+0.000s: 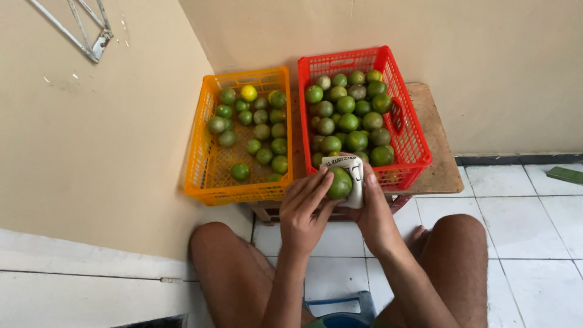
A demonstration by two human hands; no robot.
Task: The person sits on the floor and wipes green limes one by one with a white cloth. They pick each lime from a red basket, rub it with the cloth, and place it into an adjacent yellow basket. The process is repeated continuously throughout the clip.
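Note:
My left hand and my right hand meet in front of the two baskets. Between them is a green lime resting against a white cloth with dark print. The right hand holds the cloth under the lime; the left hand's fingers press on the lime's left side. An orange basket at the left holds several green limes and one yellow one. A red basket at the right is piled with several green limes.
Both baskets stand on a low wooden board against a beige wall. My bare knees frame a white tiled floor. A blue object lies between my legs. A green strip lies at the far right.

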